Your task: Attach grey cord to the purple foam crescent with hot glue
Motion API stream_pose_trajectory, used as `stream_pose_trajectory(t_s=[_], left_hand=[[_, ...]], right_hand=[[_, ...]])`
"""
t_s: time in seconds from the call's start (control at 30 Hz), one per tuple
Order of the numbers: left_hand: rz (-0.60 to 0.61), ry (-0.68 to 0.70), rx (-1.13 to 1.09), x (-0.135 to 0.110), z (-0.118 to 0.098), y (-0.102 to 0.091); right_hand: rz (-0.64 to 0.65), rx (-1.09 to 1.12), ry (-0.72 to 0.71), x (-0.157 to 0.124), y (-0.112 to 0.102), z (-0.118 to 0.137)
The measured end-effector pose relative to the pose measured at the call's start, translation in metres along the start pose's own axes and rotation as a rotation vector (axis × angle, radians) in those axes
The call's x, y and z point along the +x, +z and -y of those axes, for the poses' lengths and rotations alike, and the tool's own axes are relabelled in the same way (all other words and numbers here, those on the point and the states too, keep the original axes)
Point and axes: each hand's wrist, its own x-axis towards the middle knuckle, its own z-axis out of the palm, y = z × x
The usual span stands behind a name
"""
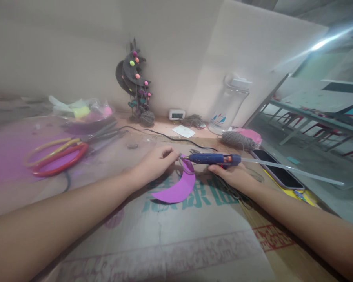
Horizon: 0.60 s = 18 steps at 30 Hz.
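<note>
My left hand pinches at the upper tip of a flat purple crescent, with thin grey yarn looped across its upper part. Exactly what sits between those fingertips is partly hidden. In my right hand is a blue hot glue gun, its nozzle pointing left at the crescent's tip, close to my left fingertips. A long clear glue stick sticks out of its back end. Loose grey yarn also trails under my right hand.
Red-and-yellow-handled scissors lie left, near a plastic bag of pompoms. A grey moon ornament, a small digital clock, a clear bottle, a yarn ball and a phone stand or lie behind and right. A black cord crosses behind.
</note>
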Motion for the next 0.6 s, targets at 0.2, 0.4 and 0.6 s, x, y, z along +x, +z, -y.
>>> stream_pose_trajectory(t_s=[0.2,0.4,0.6], left_hand=[[0.01,0.013,-0.015,0.0005,0.001,0.0002],[0.006,0.016,-0.004,0.0006,0.0011,0.0003],[0.004,0.007,0.001,-0.0006,-0.0012,0.0003]], right_hand=[[0.024,0.026,-0.009,0.0004,-0.0004,0.0013],[0.0,0.029,0.014,-0.0003,0.0003,0.0002],[-0.025,0.046,-0.016,0.0002,0.0007,0.0006]])
